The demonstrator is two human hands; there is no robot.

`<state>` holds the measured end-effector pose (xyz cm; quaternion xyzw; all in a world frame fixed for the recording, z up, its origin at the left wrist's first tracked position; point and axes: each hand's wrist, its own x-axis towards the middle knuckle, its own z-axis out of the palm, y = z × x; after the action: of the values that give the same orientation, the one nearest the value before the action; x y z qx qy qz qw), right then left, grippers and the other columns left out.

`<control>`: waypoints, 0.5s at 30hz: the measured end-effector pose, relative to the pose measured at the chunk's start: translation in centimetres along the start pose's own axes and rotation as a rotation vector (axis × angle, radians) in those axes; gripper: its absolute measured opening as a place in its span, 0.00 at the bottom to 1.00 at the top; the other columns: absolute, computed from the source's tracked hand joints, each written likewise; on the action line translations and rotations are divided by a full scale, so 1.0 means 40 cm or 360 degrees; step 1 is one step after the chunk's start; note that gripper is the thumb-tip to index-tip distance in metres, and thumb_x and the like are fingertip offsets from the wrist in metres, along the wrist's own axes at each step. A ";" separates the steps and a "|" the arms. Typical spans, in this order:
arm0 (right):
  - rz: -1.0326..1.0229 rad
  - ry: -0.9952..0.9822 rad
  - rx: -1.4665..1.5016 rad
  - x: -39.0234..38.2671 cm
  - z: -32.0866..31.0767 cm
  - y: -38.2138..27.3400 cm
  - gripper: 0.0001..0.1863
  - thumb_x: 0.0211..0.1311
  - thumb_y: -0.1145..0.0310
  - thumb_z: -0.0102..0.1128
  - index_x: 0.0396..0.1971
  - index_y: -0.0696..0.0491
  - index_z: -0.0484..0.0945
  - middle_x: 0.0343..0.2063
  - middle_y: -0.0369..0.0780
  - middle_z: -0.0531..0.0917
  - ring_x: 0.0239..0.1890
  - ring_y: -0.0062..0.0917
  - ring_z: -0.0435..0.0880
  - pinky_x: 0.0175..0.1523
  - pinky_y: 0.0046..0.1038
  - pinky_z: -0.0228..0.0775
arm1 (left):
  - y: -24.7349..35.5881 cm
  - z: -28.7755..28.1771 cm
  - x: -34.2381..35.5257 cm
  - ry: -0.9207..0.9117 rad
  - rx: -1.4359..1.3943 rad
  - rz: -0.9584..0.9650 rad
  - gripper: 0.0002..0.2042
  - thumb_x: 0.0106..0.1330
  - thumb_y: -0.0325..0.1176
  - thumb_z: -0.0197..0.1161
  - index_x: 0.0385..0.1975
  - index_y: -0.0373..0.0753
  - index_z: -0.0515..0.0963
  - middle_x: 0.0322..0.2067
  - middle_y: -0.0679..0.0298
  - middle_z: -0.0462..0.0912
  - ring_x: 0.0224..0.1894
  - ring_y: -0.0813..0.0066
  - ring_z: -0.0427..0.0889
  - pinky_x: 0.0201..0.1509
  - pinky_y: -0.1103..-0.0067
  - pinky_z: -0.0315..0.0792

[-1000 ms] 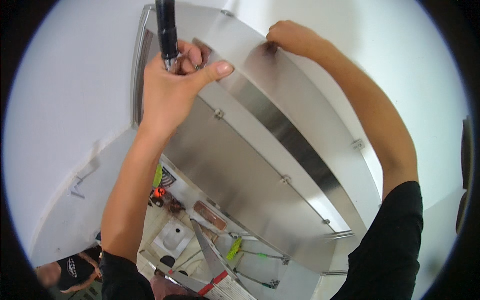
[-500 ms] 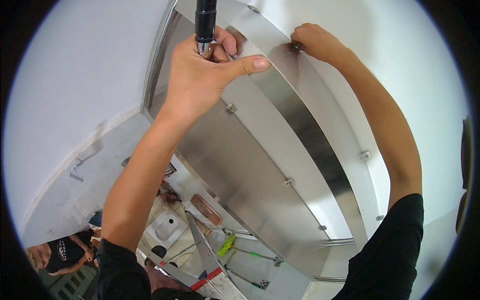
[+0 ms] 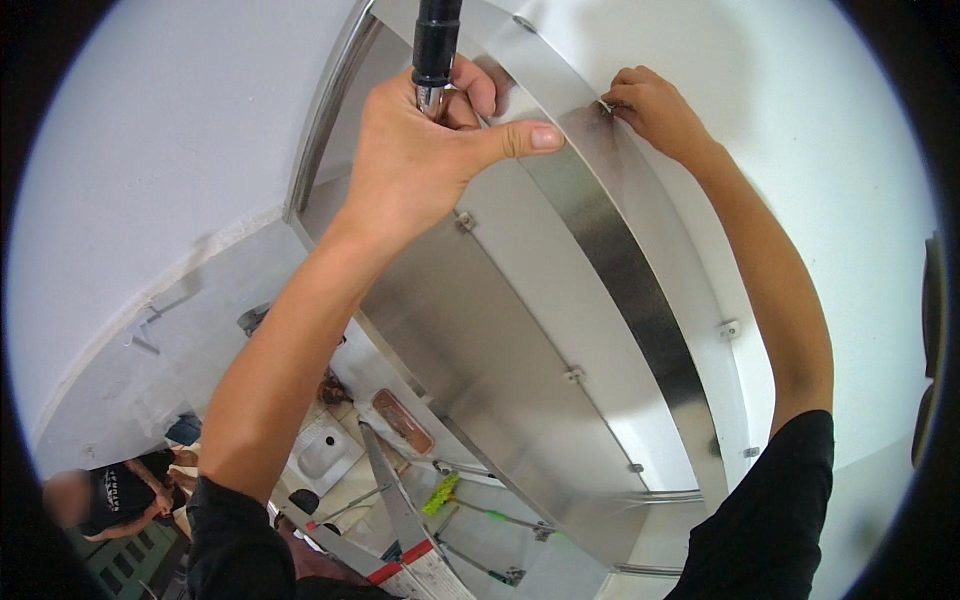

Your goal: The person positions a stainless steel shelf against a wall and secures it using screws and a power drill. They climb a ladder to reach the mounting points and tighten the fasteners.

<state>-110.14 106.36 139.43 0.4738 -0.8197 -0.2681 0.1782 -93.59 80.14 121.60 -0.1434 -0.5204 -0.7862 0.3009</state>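
Observation:
My left hand [image 3: 410, 165] is closed around a black-handled tool [image 3: 436, 50] with a silver shank, its upper end cut off by the picture's top. The thumb lies stretched over the edge of a long stainless steel panel [image 3: 625, 290], and the other fingers curl behind. Over by the white wall, my right hand [image 3: 655, 115] pinches a small metal piece [image 3: 605, 106] at the panel's far side; its exact kind is too small to make out. Small metal clips [image 3: 730, 329] sit along the panel's edge.
Another steel panel [image 3: 470, 310] runs below, with clips along its edge. Far beneath are a squat toilet [image 3: 325, 452], a green mop head [image 3: 440, 493], poles and a ladder-like object with red edging [image 3: 400, 562]. A person in black [image 3: 125, 495] is at lower left.
My right hand has shifted slightly down and right in the picture, its fingers now in a looser pinch that shows more of the metal piece. My left hand keeps its grip on the tool.

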 end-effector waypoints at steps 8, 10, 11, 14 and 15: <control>-0.0015 -0.0062 -0.0053 -0.012 0.000 -0.004 0.11 0.65 0.77 0.66 0.45 0.57 0.89 0.43 0.41 0.85 0.51 0.38 0.82 0.57 0.39 0.77 | 0.001 0.005 0.001 0.0013 -0.0013 -0.0009 0.23 0.50 0.39 0.90 0.27 0.42 0.75 0.18 0.79 0.69 0.22 0.91 0.65 0.26 0.87 0.62; -0.0016 -0.0060 -0.0030 -0.010 -0.003 -0.004 0.11 0.65 0.77 0.66 0.45 0.57 0.89 0.43 0.41 0.86 0.50 0.38 0.82 0.56 0.39 0.78 | 0.003 0.004 0.002 0.0007 -0.0004 -0.0013 0.23 0.50 0.39 0.90 0.27 0.42 0.75 0.18 0.79 0.69 0.22 0.91 0.65 0.26 0.87 0.61; -0.0024 -0.0053 -0.0017 -0.009 -0.005 -0.003 0.11 0.65 0.78 0.66 0.45 0.57 0.89 0.42 0.41 0.86 0.50 0.38 0.82 0.56 0.39 0.78 | 0.004 0.003 0.002 0.0008 0.0010 -0.0023 0.23 0.50 0.39 0.90 0.27 0.42 0.75 0.18 0.79 0.69 0.22 0.91 0.65 0.26 0.87 0.61; 0.0080 -0.0066 0.0066 -0.011 -0.002 -0.006 0.10 0.63 0.78 0.65 0.44 0.57 0.88 0.41 0.44 0.86 0.49 0.42 0.84 0.56 0.42 0.78 | 0.004 0.004 0.001 0.0021 0.0034 -0.0062 0.24 0.49 0.39 0.90 0.27 0.42 0.75 0.18 0.79 0.69 0.22 0.91 0.65 0.27 0.87 0.61; 0.0136 -0.0077 0.0101 -0.012 0.001 -0.006 0.10 0.63 0.78 0.65 0.44 0.57 0.88 0.41 0.45 0.86 0.49 0.44 0.84 0.57 0.43 0.78 | 0.003 0.005 0.002 0.0027 0.0039 -0.0077 0.24 0.49 0.39 0.91 0.27 0.42 0.75 0.18 0.79 0.69 0.22 0.92 0.65 0.27 0.88 0.61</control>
<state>-109.75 106.69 139.23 0.4371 -0.8513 -0.2455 0.1546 -93.59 80.28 121.79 -0.1203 -0.5308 -0.7880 0.2879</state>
